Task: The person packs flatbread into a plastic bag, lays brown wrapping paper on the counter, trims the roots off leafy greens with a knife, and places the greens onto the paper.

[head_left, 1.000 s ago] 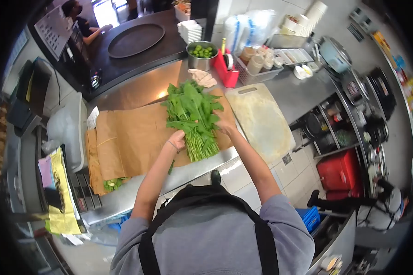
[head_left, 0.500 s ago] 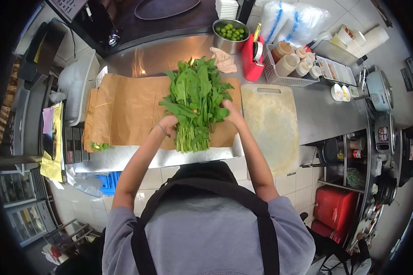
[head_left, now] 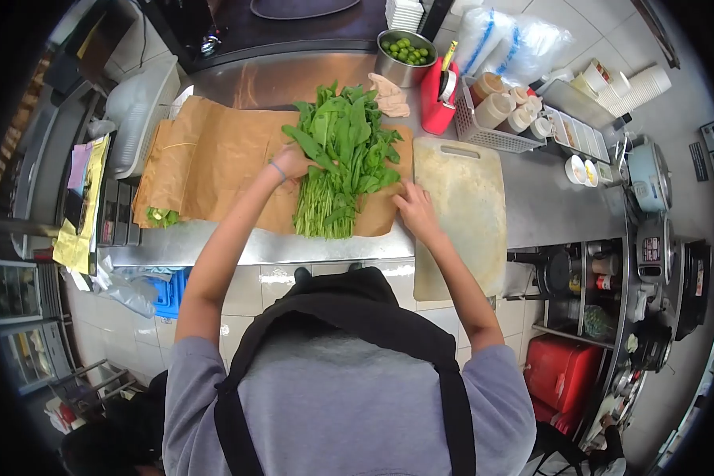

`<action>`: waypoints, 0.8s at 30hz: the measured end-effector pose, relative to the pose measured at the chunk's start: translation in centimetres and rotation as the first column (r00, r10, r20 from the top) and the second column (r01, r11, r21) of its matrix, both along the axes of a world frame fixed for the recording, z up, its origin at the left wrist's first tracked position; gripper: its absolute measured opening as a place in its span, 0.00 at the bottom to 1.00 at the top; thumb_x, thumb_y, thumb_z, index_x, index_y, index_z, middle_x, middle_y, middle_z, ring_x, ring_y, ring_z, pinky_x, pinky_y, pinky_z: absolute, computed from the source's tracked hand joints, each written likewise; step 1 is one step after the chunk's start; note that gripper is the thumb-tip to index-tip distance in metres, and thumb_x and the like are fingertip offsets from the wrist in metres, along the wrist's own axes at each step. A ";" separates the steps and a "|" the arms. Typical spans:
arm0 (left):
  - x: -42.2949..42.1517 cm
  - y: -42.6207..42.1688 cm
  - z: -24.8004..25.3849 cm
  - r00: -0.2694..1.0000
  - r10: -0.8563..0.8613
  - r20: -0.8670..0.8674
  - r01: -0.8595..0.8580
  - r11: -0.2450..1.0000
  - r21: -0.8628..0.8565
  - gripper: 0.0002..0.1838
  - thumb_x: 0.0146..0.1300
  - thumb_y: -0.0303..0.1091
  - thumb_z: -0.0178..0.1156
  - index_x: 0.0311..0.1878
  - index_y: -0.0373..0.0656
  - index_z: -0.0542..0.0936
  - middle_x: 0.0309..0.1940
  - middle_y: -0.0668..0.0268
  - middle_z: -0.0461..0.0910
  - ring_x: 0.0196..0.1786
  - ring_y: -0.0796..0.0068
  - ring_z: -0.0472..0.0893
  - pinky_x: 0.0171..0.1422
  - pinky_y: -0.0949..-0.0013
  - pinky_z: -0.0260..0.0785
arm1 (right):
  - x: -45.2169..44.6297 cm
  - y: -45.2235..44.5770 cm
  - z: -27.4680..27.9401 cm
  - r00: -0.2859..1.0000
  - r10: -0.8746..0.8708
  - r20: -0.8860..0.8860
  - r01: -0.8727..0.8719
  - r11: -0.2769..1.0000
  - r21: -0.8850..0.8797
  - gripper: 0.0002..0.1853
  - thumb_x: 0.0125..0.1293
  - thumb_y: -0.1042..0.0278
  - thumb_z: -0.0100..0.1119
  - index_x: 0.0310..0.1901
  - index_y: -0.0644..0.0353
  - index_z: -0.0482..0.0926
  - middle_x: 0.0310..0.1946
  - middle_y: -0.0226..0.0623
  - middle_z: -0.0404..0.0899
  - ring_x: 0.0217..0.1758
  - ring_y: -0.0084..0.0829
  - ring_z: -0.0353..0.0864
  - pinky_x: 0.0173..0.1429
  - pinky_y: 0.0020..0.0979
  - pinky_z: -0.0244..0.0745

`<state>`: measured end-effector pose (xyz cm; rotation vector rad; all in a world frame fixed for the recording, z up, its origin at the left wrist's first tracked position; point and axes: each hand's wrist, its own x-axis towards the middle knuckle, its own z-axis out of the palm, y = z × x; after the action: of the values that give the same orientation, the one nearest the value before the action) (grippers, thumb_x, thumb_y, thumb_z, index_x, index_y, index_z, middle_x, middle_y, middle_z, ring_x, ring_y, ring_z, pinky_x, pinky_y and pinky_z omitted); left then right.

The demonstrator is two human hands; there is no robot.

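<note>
A large bunch of leafy greens (head_left: 343, 151) lies on brown paper (head_left: 238, 163), leaves toward the back and cut stems toward me. My left hand (head_left: 293, 161) is closed at the bunch's left side, its fingers partly hidden among the leaves. To the right of the stems, my right hand (head_left: 416, 208) pinches the paper's right edge, close to the cutting board (head_left: 462, 218). On the left, a rolled or folded part of the paper has some green leaves (head_left: 163, 216) showing at its near end.
Behind the board stand a metal pot of green limes (head_left: 404, 51), a red holder (head_left: 438, 99) and a basket of sauce bottles (head_left: 500, 139). A cloth (head_left: 389, 95) lies behind the greens. Clear plastic containers (head_left: 139, 119) are at the left. The steel counter's front edge (head_left: 254, 254) faces me.
My right hand has left the greens and moved right and nearer to the paper's edge. My left hand stays at the bunch. The whole view has shifted slightly.
</note>
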<state>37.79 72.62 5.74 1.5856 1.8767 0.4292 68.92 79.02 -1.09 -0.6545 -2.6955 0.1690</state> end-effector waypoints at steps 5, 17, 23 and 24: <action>-0.2 -0.8 -0.3 0.994 0.049 0.096 -0.046 0.998 -0.033 0.19 0.51 0.46 0.63 0.46 0.53 0.81 0.41 0.61 0.81 0.36 0.64 0.81 0.36 0.65 0.75 | -0.4 0.1 1.0 0.992 0.123 -0.038 -0.116 0.981 0.155 0.07 0.50 0.73 0.51 0.33 0.55 0.73 0.48 0.40 0.68 0.54 0.39 0.66 0.59 0.44 0.58; 1.7 3.2 8.1 0.958 -0.087 -0.274 -0.070 0.854 -0.516 0.13 0.52 0.37 0.62 0.34 0.34 0.80 0.28 0.56 0.82 0.29 0.69 0.82 0.35 0.68 0.76 | -7.3 -5.6 8.1 0.889 0.418 -0.186 -0.389 0.905 0.175 0.18 0.45 0.70 0.59 0.43 0.54 0.75 0.48 0.38 0.70 0.55 0.38 0.65 0.57 0.43 0.59; -4.7 1.7 10.9 0.972 0.010 0.234 0.067 0.945 -0.320 0.08 0.56 0.24 0.52 0.35 0.30 0.78 0.27 0.58 0.82 0.24 0.69 0.82 0.25 0.68 0.77 | -12.4 -3.9 8.9 0.947 0.180 -0.265 -0.194 0.981 -0.027 0.19 0.53 0.66 0.59 0.49 0.53 0.74 0.47 0.34 0.72 0.54 0.36 0.67 0.56 0.41 0.57; -6.3 1.3 8.3 0.989 0.047 0.142 0.009 0.928 -0.372 0.09 0.56 0.26 0.54 0.38 0.32 0.78 0.27 0.58 0.82 0.25 0.68 0.82 0.24 0.68 0.77 | -12.6 -3.5 8.8 0.951 0.126 -0.281 -0.168 0.977 -0.132 0.19 0.55 0.66 0.59 0.50 0.54 0.74 0.47 0.34 0.72 0.54 0.36 0.67 0.56 0.41 0.56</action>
<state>31.52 73.95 14.06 1.2477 1.7377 0.1776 56.32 75.57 7.73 -0.4349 -2.4800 0.4757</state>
